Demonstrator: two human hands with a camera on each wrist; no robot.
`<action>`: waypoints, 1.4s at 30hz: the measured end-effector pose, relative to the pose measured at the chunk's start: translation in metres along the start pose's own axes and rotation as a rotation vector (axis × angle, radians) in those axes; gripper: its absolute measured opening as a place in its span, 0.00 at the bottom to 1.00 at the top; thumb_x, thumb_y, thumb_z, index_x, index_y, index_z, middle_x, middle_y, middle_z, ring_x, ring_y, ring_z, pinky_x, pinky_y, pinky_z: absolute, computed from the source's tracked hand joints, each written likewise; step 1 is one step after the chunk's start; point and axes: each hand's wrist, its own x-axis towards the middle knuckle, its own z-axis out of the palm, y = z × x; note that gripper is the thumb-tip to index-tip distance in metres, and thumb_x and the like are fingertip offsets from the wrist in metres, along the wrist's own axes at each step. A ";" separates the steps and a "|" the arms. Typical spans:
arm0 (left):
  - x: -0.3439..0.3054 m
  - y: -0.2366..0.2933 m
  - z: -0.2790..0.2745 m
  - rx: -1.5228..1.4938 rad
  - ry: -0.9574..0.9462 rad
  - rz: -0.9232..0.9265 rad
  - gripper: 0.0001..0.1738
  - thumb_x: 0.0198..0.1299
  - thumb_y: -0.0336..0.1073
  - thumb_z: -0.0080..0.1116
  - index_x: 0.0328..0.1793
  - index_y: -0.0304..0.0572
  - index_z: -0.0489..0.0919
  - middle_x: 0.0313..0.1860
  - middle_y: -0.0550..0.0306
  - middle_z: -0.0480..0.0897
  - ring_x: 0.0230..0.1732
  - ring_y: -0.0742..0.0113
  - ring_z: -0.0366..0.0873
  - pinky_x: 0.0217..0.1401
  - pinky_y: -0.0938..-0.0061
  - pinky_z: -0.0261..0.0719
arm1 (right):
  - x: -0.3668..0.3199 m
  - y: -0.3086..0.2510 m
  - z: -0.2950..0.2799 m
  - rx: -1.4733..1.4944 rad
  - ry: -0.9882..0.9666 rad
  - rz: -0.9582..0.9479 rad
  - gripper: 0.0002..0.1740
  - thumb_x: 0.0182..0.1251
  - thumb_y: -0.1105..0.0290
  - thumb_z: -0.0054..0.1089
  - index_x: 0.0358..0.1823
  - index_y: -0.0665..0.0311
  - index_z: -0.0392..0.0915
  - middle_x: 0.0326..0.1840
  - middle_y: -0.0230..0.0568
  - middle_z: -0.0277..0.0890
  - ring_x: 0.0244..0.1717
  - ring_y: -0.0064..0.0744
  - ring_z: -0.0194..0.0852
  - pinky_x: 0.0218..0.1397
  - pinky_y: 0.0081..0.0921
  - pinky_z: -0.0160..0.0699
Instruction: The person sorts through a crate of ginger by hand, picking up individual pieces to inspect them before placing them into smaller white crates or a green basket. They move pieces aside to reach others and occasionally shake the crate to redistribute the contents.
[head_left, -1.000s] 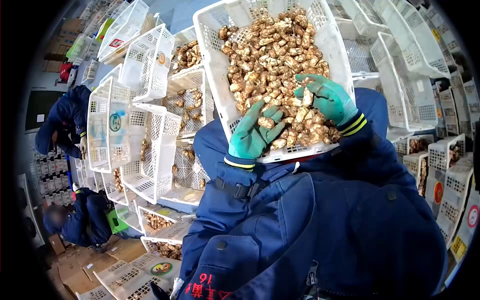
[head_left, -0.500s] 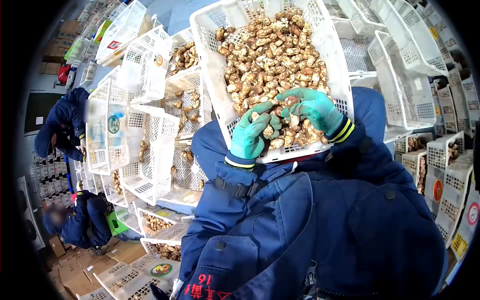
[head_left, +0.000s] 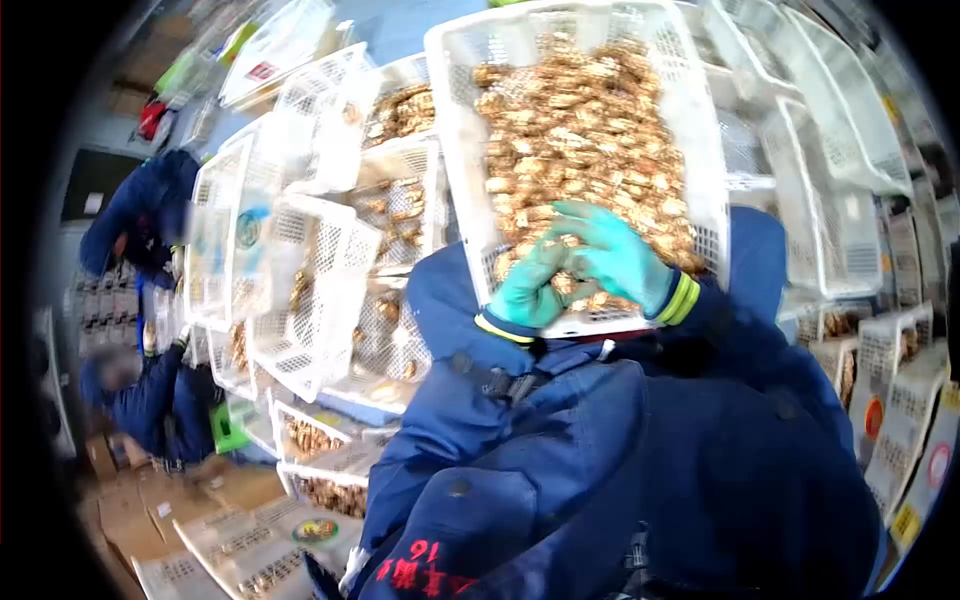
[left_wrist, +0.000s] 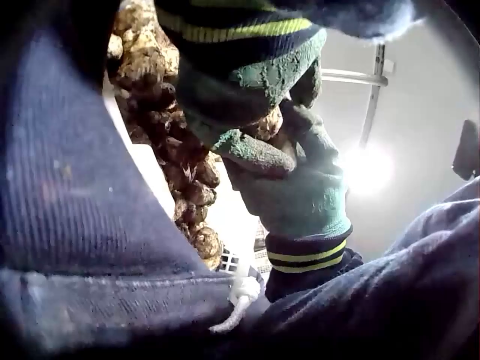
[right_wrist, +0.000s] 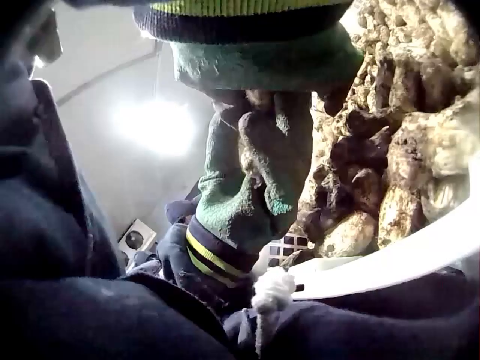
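Note:
A white slatted crate (head_left: pixel 458 165) full of knobbly brown-and-cream mushrooms (head_left: pixel 590 130) rests on the person's lap. Over its near end the two green-gloved hands meet. The left hand (head_left: pixel 530 290) has its fingers curled round a brown piece (right_wrist: pixel 251 159), seen in the right wrist view. Partly covering it from above, the right hand (head_left: pixel 622 258) bends its thumb and fingers at a mushroom (left_wrist: pixel 266 124) between the gloves in the left wrist view. Glove overlap and blur hide how many pieces are held.
Further white crates (head_left: pixel 315 290) with some mushrooms stand at the left, and more crates (head_left: pixel 825 200) are stacked at the right. Two people in dark blue work at the far left. Flattened cardboard (head_left: pixel 135 515) lies at the lower left.
The right hand has moved from the crate's right side leftward to the left hand, and the gloves now overlap. The left fingers have curled more. The head view has shifted and blurred.

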 end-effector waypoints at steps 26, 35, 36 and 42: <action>0.000 0.013 -0.016 1.223 -0.022 0.490 0.32 0.55 0.23 0.51 0.70 0.33 0.70 0.64 0.36 0.74 0.61 0.41 0.76 0.62 0.60 0.77 | 0.002 -0.002 0.015 -1.057 0.027 -0.342 0.34 0.64 0.72 0.60 0.71 0.70 0.62 0.66 0.56 0.69 0.60 0.42 0.74 0.66 0.34 0.72; 0.008 -0.003 -0.011 -0.053 -0.225 0.174 0.37 0.75 0.55 0.42 0.82 0.45 0.51 0.72 0.44 0.67 0.63 0.47 0.74 0.66 0.52 0.73 | 0.010 0.002 0.011 -1.561 0.139 -0.375 0.43 0.59 0.64 0.59 0.77 0.67 0.55 0.56 0.57 0.75 0.54 0.55 0.74 0.58 0.43 0.74; 0.012 -0.002 -0.011 -0.071 -0.309 0.144 0.38 0.74 0.57 0.41 0.82 0.45 0.51 0.74 0.46 0.65 0.68 0.47 0.70 0.70 0.50 0.70 | 0.011 -0.004 0.009 -1.554 0.121 -0.278 0.42 0.60 0.63 0.57 0.76 0.66 0.56 0.53 0.54 0.76 0.53 0.53 0.75 0.57 0.44 0.74; 0.007 0.002 0.026 0.128 0.074 0.092 0.42 0.73 0.63 0.40 0.82 0.44 0.51 0.76 0.47 0.63 0.75 0.52 0.62 0.76 0.54 0.62 | -0.006 -0.004 0.022 -1.782 0.177 -0.382 0.41 0.60 0.60 0.56 0.76 0.63 0.57 0.54 0.48 0.72 0.51 0.44 0.73 0.50 0.41 0.73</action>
